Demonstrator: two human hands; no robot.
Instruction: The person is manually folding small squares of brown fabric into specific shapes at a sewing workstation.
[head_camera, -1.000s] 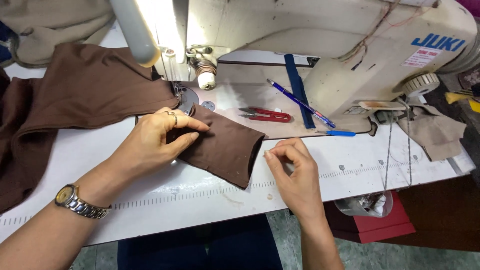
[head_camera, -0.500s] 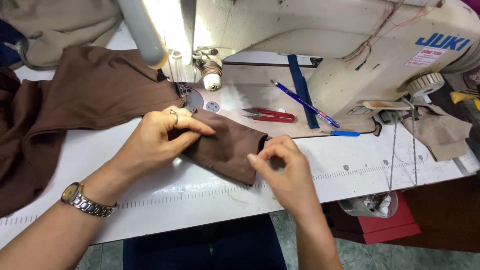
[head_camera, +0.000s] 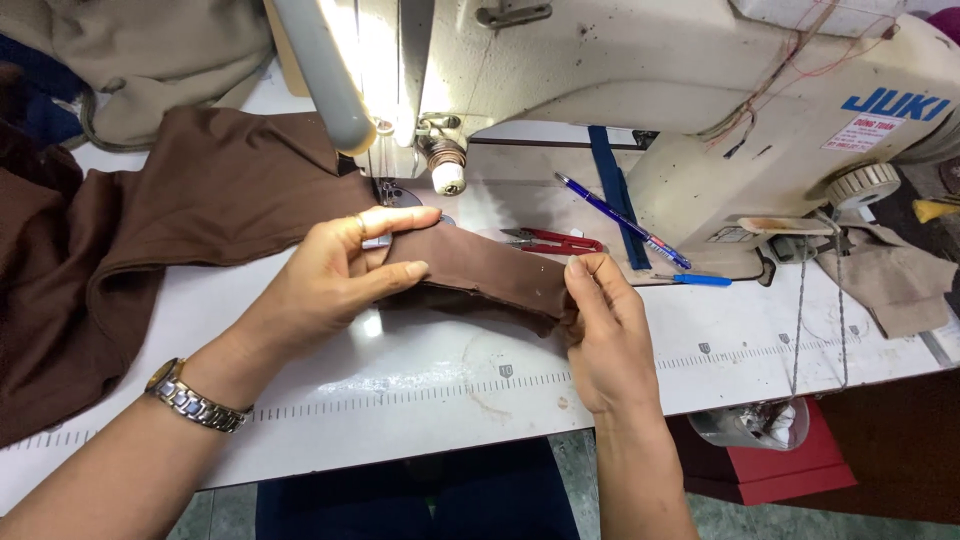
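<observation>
A brown fabric piece (head_camera: 200, 200) lies across the white table (head_camera: 430, 380), its narrow folded end reaching toward the needle of the white sewing machine (head_camera: 640, 90). My left hand (head_camera: 335, 275), with a ring and a metal wristwatch, pinches the fold just in front of the needle area (head_camera: 385, 190). My right hand (head_camera: 600, 320) grips the free end of the same brown strip at its right tip. The strip is stretched between both hands.
Red thread snips (head_camera: 555, 241), a blue pen (head_camera: 620, 220) and a small blue tool (head_camera: 700, 280) lie on the machine bed. Beige cloth (head_camera: 150, 50) is piled at the back left, another beige piece (head_camera: 895, 285) at right. A red box (head_camera: 780, 450) sits under the table.
My right hand moved left and took hold of the strip's end. The left hand shifted its pinch on the fold, and the strip has been straightened toward the needle.
</observation>
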